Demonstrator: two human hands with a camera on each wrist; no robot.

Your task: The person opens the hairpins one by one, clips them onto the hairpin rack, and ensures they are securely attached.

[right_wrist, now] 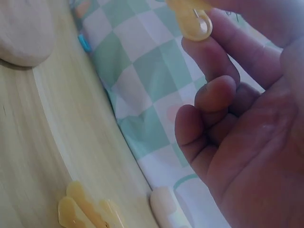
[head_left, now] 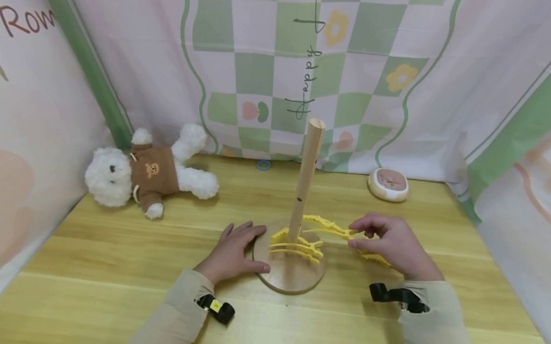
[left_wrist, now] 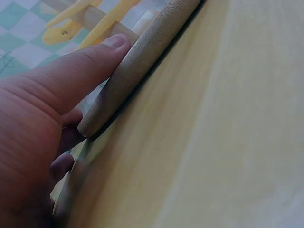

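Note:
A round wooden base (head_left: 292, 284) carries an upright wooden pole (head_left: 306, 179) with small dark holes. My left hand (head_left: 232, 253) rests at the base's left edge, its fingers spread and fairly straight; the thumb (left_wrist: 90, 66) touches the rim. Yellow toothed hair clips (head_left: 317, 251) sit around the foot of the pole, handles to the right; whether they grip it I cannot tell. Right of the pole, my right hand (head_left: 389, 245) pinches another yellow hair clip (head_left: 343, 231) by its handle end, with its long arms apart and directed at the pole. More yellow clips (right_wrist: 76, 213) lie on the table below that hand.
A white plush bear (head_left: 154, 172) in a brown top lies at the back left. Near the back curtain are a small blue ring (head_left: 264, 164) and a round white-and-pink object (head_left: 389, 185). Patterned cloth hangs behind and on both sides of the wooden table (head_left: 107, 293).

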